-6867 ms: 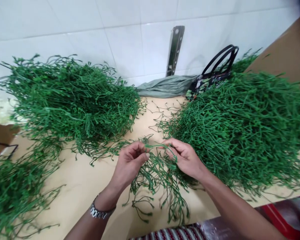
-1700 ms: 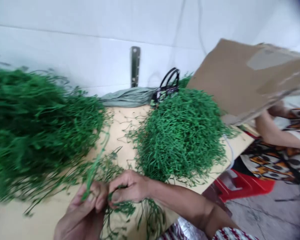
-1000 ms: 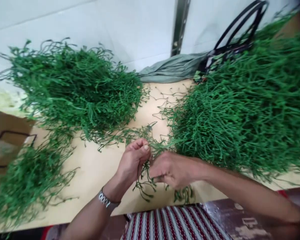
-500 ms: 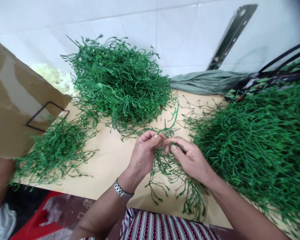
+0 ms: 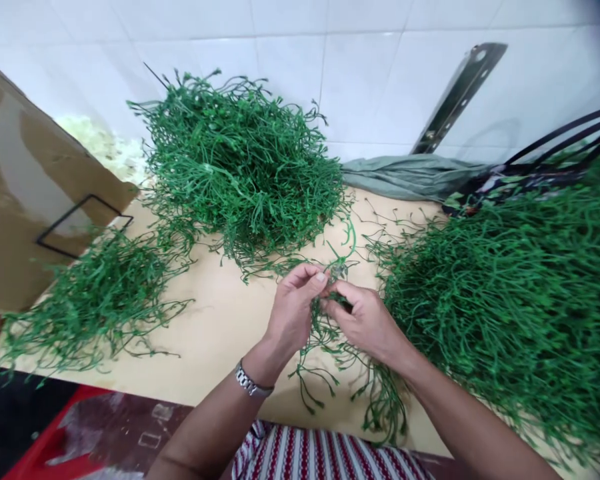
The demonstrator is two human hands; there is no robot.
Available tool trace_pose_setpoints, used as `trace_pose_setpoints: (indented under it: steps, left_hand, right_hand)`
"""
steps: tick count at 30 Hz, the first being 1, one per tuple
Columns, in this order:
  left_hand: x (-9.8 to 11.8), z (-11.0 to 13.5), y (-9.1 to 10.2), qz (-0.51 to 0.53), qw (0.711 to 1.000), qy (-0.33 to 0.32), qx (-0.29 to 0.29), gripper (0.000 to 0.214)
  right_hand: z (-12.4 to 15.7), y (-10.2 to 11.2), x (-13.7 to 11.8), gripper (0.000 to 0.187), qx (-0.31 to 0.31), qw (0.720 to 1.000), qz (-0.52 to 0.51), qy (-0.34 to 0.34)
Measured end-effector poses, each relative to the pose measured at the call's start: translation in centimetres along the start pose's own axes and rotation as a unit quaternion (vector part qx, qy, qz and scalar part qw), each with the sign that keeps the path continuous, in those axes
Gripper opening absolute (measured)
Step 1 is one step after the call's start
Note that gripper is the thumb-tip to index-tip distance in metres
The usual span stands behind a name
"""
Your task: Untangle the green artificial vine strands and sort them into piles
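Observation:
My left hand (image 5: 293, 308), with a metal watch on its wrist, and my right hand (image 5: 364, 319) meet above the table's front edge. Both pinch the top of one bunch of green plastic stems (image 5: 347, 373), whose thin branches hang down between and below the hands. One stem tip curls upward just above my fingertips. A big heap of the same green stems (image 5: 240, 167) lies behind my left hand, and a larger heap (image 5: 520, 280) lies right beside my right forearm.
A smaller stem pile (image 5: 95, 293) lies at the left of the beige table (image 5: 220, 320). Brown cardboard (image 5: 25, 200) leans at far left. A grey cloth (image 5: 410, 177), a black-handled bag (image 5: 550, 160) and a metal bracket (image 5: 455, 93) sit by the white tiled wall.
My hands have drawn closer together on the bunch, the right fingers now curled in against the left. The view has shifted slightly; the heaps have not moved.

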State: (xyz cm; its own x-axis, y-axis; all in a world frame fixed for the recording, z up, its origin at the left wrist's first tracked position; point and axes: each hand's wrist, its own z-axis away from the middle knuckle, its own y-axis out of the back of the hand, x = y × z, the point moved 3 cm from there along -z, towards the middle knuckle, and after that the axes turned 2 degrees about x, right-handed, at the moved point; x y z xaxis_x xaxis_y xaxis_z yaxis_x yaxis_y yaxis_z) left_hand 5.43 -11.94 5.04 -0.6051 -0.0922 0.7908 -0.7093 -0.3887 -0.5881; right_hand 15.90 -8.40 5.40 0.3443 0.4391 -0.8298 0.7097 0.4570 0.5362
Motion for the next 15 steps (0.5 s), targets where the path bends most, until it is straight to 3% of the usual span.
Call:
trace_pose_setpoints:
  steps: [5, 8, 15]
  left_hand:
    - [0.22, 0.01, 0.77, -0.026, 0.999, 0.012, -0.035, 0.015]
    - [0.17, -0.1, 1.04, -0.009, 0.999, 0.03, -0.02, 0.016]
    - [-0.13, -0.22, 0.54, 0.015, 0.999, 0.036, 0.025, 0.017]
  right_hand:
    - [-0.22, 0.7, 0.21, 0.013, 0.01, 0.999, -0.025, 0.027]
    - [-0.13, 0.68, 0.13, 0.015, -0.006, 0.999, -0.024, 0.04]
    - [-0.07, 0.17, 1.08, 0.021, -0.04, 0.999, -0.029, 0.0]
